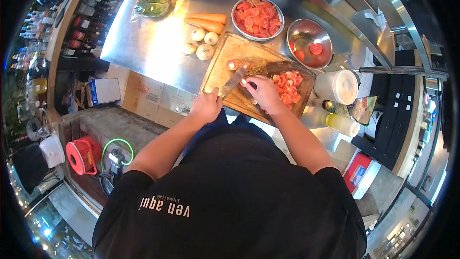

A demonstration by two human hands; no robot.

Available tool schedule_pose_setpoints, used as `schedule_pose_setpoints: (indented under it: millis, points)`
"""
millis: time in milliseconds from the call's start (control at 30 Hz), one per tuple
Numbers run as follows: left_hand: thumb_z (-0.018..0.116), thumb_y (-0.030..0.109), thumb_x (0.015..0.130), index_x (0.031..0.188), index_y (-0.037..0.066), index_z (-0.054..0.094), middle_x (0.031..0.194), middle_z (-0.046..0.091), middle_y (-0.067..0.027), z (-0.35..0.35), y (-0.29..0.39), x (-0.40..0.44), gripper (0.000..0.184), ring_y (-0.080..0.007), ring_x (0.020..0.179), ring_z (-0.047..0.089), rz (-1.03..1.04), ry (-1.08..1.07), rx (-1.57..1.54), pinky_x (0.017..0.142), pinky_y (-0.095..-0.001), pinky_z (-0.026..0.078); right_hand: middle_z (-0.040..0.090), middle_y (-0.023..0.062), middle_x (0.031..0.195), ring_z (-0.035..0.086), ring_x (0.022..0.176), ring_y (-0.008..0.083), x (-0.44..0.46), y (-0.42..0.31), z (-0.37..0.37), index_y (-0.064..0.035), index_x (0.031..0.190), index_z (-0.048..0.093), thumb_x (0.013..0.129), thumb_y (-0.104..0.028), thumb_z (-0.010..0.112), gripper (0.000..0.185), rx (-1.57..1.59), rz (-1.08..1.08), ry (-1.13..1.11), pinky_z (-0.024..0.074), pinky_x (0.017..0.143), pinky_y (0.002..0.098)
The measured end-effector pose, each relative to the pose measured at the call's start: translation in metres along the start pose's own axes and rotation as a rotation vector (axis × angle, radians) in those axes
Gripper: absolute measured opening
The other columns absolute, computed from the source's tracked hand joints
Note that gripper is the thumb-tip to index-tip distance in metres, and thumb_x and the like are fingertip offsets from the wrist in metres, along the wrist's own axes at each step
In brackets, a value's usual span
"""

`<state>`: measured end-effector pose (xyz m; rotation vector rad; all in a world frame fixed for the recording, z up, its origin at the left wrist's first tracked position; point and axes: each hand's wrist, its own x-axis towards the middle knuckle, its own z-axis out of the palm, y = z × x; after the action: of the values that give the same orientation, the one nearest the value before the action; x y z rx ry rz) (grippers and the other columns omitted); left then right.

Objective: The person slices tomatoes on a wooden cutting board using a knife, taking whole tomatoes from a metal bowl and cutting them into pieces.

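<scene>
The steel table (153, 52) runs wide on my left; the cutting board (218, 69) has a tomato bowl (258, 39) near its far edge, chopped tomatoes (287, 86) toward its right. My left hand (206, 107) grips the knife (232, 84); my right hand (263, 95) is beside the blade (closed on anything, I can't tell).

The bare left forearm (168, 142) and bare right forearm (302, 132) slant inward toward the far side. The left hand (206, 107) closes in a fist-like grip. The right hand (263, 93), slightly farther out, curls with thumb and fingers (258, 80) drawn close; whether their tips meet is unclear.
</scene>
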<state>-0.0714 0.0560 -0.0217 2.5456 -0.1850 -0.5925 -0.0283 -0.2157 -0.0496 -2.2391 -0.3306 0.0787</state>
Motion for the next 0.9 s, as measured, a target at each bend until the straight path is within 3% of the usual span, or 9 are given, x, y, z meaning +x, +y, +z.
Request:
schedule_pose_setpoints:
  millis: [133,400,533,633,733,800,900]
  points:
    - [0.062,0.03,0.109,0.119,0.004,0.06,0.09,0.075,-0.0317,-0.001,0.006,0.012,0.028,-0.0556,0.09,0.075,0.037,0.044,0.054,0.081,-0.0684,0.058,0.077,0.017,0.095,0.075,0.091,0.039,0.001,0.004,0.004,-0.0061,0.107,0.084,0.101,-0.027,0.08,0.022,-0.034,0.01,-0.032,0.0595,0.083,0.0485]
    - [0.058,0.035,0.109,0.128,0.006,0.063,0.106,0.079,-0.0314,0.002,0.037,0.051,0.036,-0.0526,0.103,0.077,-0.017,-0.101,0.135,0.092,-0.065,0.061,0.078,0.0173,0.096,0.076,0.09,0.039,-0.007,0.013,0.012,-0.0055,0.103,0.084,0.101,-0.026,0.079,0.021,-0.103,0.013,0.01,0.0601,0.083,0.0499]
    - [0.059,0.035,0.108,0.129,0.005,0.064,0.108,0.078,-0.0328,0.01,0.025,0.032,0.037,-0.0537,0.104,0.077,0.013,-0.136,0.114,0.093,-0.0657,0.06,0.078,0.0182,0.096,0.076,0.092,0.0393,-0.011,0.014,0.009,-0.0018,0.1,0.082,0.098,-0.02,0.082,0.018,-0.112,0.086,-0.044,0.0597,0.085,0.0496]
    - [0.06,0.033,0.108,0.123,0.003,0.062,0.098,0.076,-0.0337,0.015,0.018,0.018,0.033,-0.0555,0.097,0.075,0.015,-0.128,0.105,0.089,-0.066,0.059,0.078,0.0188,0.094,0.075,0.092,0.0409,-0.014,0.02,0.012,-0.0014,0.096,0.081,0.097,-0.019,0.082,0.018,-0.098,0.027,-0.012,0.0594,0.085,0.0501]
    - [0.059,0.034,0.108,0.125,0.004,0.061,0.101,0.075,-0.0359,0.014,0.014,-0.001,0.034,-0.0555,0.101,0.074,0.003,-0.143,0.034,0.092,-0.0665,0.058,0.076,0.0205,0.094,0.074,0.095,0.0431,-0.015,0.019,0.007,-0.002,0.098,0.079,0.105,-0.021,0.072,0.021,-0.129,0.069,-0.071,0.0587,0.088,0.0529]
    - [0.057,0.036,0.108,0.134,0.006,0.063,0.111,0.077,-0.0335,0.006,0.007,-0.014,0.04,-0.0537,0.108,0.075,-0.089,-0.23,0.116,0.098,-0.0651,0.058,0.076,0.0208,0.096,0.074,0.096,0.0432,-0.007,0.017,0.002,-0.0022,0.099,0.077,0.104,-0.018,0.072,0.018,-0.16,0.099,-0.025,0.0587,0.089,0.0534]
    - [0.056,0.038,0.109,0.133,0.008,0.063,0.112,0.078,-0.0321,-0.002,-0.007,-0.028,0.039,-0.0535,0.111,0.074,-0.136,-0.298,0.047,0.1,-0.0647,0.058,0.076,0.0197,0.104,0.073,0.104,0.0425,-0.001,0.01,-0.008,-0.0031,0.104,0.076,0.098,-0.011,0.072,0.01,-0.148,0.152,0.07,0.0585,0.092,0.0544]
